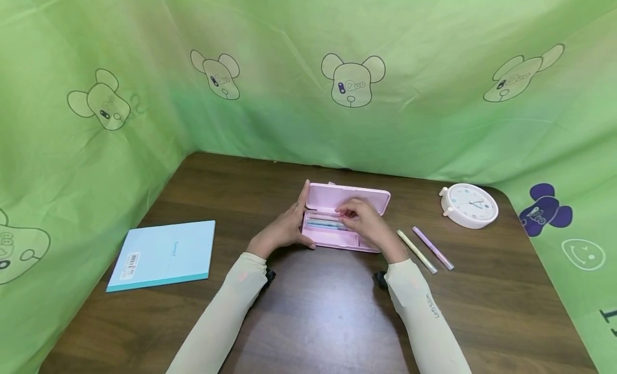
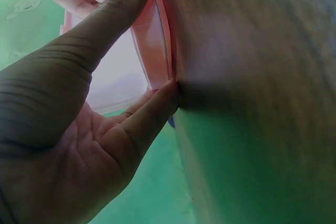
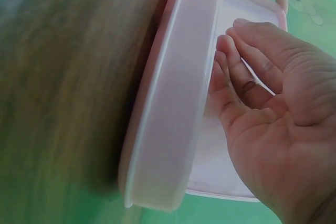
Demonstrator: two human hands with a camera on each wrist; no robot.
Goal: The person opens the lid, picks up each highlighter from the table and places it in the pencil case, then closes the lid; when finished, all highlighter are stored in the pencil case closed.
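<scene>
A pink pencil case (image 1: 332, 238) lies unfolded on the table with its lid (image 1: 349, 197) raised at the back. Inside, several pastel pens (image 1: 323, 222) lie side by side along the tray. My left hand (image 1: 287, 224) grips the case's left end, the thumb at the front corner and the fingers spread toward the lid. Over the right part of the tray is my right hand (image 1: 363, 221), fingers loosely bent down by the pen ends. In the right wrist view, no pen shows between the thumb and fingers of this hand (image 3: 283, 93); the case wall (image 3: 173, 93) hides the tray.
A yellow pen (image 1: 416, 251) and a purple pen (image 1: 433, 248) lie right of the case. Behind them stands a white alarm clock (image 1: 469, 205). A light blue notebook (image 1: 164, 254) lies at the left of the wooden table (image 1: 318, 309). Green printed curtain (image 1: 289, 122) surrounds it.
</scene>
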